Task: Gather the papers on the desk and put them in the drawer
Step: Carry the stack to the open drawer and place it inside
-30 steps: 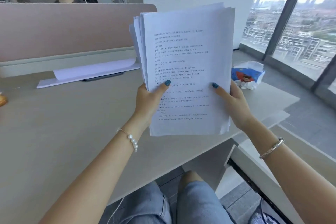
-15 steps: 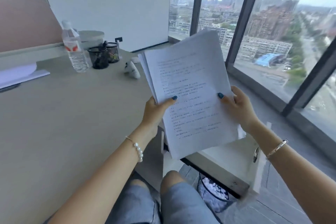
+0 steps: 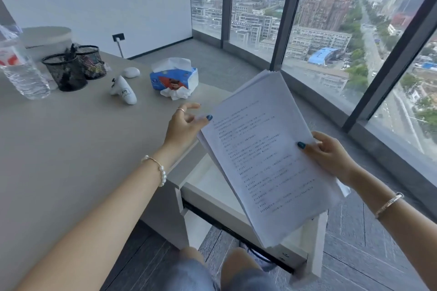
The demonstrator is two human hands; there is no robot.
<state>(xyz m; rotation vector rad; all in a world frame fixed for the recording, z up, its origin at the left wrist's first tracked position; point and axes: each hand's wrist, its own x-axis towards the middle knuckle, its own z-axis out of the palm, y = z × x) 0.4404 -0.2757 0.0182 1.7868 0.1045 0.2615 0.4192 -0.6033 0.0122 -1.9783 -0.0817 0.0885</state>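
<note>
A stack of printed white papers (image 3: 264,156) hangs tilted in the air off the desk's right end, above the open drawer (image 3: 205,186). My right hand (image 3: 331,156) grips the stack at its right edge, thumb on top. My left hand (image 3: 186,123) hovers over the desk corner beside the stack's upper left corner with its fingers spread and nothing in it. The drawer is pulled out from under the pale desk (image 3: 71,149); its white inside shows to the left of the papers and its front panel (image 3: 316,243) below them.
At the back of the desk stand a water bottle (image 3: 21,71), two black mesh cups (image 3: 66,73), a white handheld controller (image 3: 124,91), a white oval object (image 3: 131,72) and a blue tissue pack (image 3: 175,78). Floor-to-ceiling windows run along the right. My knees are below the drawer.
The view has swung right along the desk. My left hand has let go of the papers and opened. My right hand has carried the stack down and right, over the open drawer.
</note>
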